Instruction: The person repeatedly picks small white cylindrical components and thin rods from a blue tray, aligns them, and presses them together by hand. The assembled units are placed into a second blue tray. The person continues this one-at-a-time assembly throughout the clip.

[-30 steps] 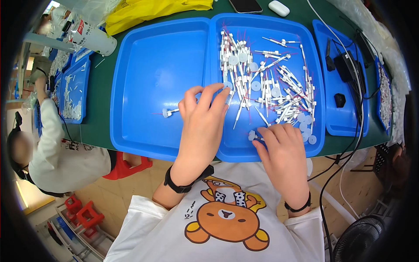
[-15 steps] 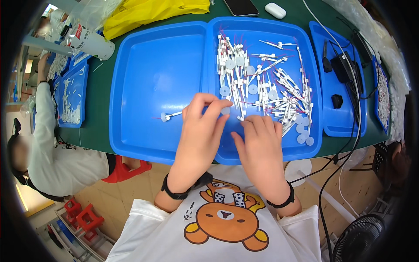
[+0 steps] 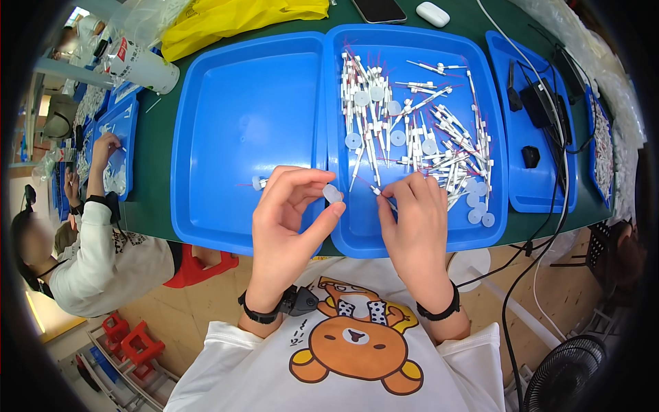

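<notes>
My left hand [image 3: 283, 221] pinches a translucent round disc [image 3: 332, 193] between thumb and fingertips, over the seam of the two blue trays. Over the near part of the right tray [image 3: 351, 233], the fingers of my right hand [image 3: 416, 230] close on a thin white stick with a red wire [image 3: 375, 190]; most of the stick is hidden by the fingers. Beyond the hands lie many similar white sticks [image 3: 456, 165] with red wires, and several loose discs [image 3: 397, 139]. One disc with a red wire [image 3: 258, 182] rests in the left tray [image 3: 247, 82], partly behind my left hand.
A third blue tray [image 3: 535, 196] at the right holds black adapters [image 3: 539, 106] and cables. Behind the trays are a yellow bag [image 3: 240, 20], a phone [image 3: 379, 10] and a white case [image 3: 433, 14]. A white cup [image 3: 147, 67] stands far left; a co-worker [image 3: 89, 254] sits beyond it.
My left hand has moved left and nearer me, its thumb spreading, with the disc now lifted in its fingers. My right hand has lifted a stick's end slightly. The co-worker's arm has shifted.
</notes>
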A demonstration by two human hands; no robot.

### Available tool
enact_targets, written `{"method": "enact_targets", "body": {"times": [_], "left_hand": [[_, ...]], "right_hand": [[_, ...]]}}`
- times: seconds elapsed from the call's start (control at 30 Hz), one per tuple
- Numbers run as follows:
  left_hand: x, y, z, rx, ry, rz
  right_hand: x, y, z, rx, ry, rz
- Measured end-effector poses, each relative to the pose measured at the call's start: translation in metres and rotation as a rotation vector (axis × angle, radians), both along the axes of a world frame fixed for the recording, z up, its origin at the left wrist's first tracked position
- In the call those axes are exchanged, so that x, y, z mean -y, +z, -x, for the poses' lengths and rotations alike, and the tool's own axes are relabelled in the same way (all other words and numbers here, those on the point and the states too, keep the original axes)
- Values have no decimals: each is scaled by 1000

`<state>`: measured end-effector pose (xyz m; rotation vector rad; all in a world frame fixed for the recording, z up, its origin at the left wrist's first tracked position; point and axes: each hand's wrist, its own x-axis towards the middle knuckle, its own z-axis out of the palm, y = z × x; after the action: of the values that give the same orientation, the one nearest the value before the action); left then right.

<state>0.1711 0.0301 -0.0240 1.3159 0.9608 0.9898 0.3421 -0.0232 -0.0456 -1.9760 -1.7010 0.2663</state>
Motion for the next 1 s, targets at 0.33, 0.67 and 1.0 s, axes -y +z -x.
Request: {"method": "enact_targets", "body": {"times": [0.33,0.67,1.0], "left_hand": [[1,0,6,350,-174,143],[10,5,-3,462,-287,265],[14,1,-13,441,-116,327]], "right_hand": [[24,46,-20,-397,-83,34],[32,74,-36,-135,272,-255],[38,68,-37,-138,381,-253]]}}
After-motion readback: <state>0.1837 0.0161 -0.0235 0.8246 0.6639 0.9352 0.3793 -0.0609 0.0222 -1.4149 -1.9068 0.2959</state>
